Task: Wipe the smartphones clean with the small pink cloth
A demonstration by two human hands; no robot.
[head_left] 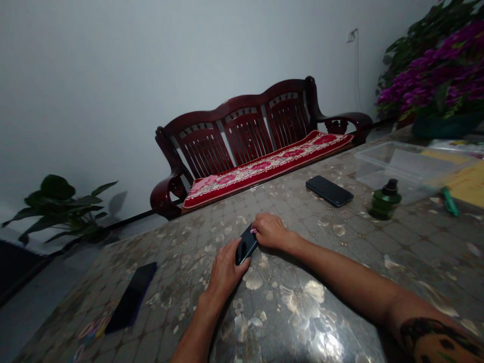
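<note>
A dark smartphone (247,245) lies tilted at the middle of the table, its glossy face up. My left hand (224,267) grips its near end, thumb on one edge and fingers along the other. At the far end, my right hand (269,231) is closed with the fingertips pinching a small pink band (253,230), which looks like a hair tie, against the phone. The right palm is hidden from view. Left of my hands, a second phone (133,297) with a blue-purple edge rests beside several coloured hair ties (94,328).
A third black phone (329,190) lies beyond my right forearm. Near it stand a green bottle (384,200) with a black cap and a clear plastic box (393,160). A green pen (449,201), yellow paper (467,182) and potted purple flowers (434,75) are at right. Behind is a wooden bench (247,131).
</note>
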